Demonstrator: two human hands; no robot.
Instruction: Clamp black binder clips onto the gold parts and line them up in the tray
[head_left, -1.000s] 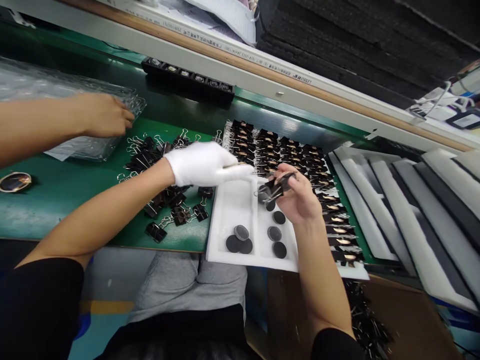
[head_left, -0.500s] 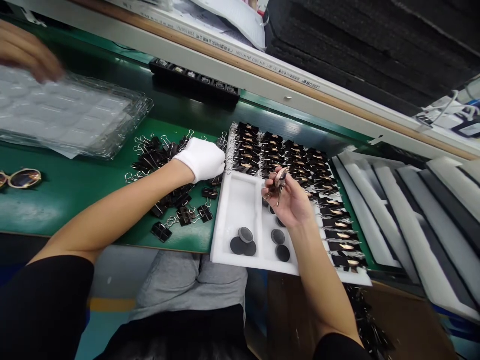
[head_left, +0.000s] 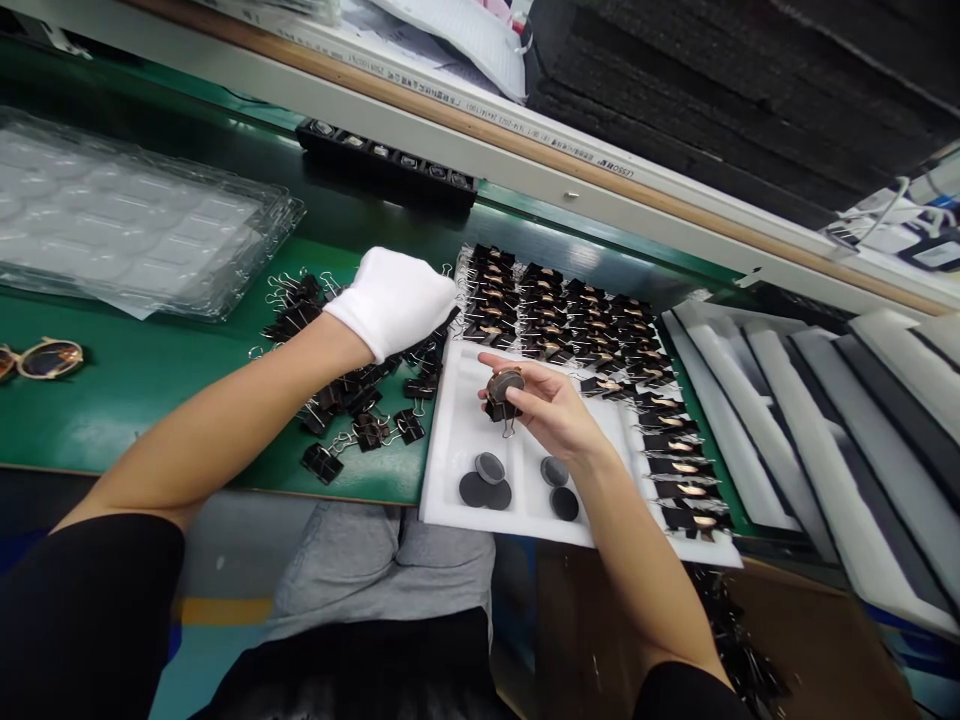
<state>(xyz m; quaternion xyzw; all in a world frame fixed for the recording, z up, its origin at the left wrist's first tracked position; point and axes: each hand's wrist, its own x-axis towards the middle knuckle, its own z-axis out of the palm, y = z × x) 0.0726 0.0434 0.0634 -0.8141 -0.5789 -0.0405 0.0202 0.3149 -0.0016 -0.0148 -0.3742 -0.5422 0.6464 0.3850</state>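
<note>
My left hand, in a white glove, is closed over the right side of a pile of black binder clips; its fingertips and anything in them are hidden. Bare, my right hand pinches a round dark disc with a black binder clip on it, above the white foam tray. Dark round discs lie in the tray's near compartments. Rows of clipped pieces fill its far and right parts.
Clear plastic trays lie at the left, with sunglasses nearer. A black box of small parts sits along the back rail. Foam sheets lean at the right, and black foam is stacked behind.
My right hand has moved left and slightly nearer, turning the clipped disc to face up. My gloved left hand has shifted slightly. Another person's hand has left the upper left.
</note>
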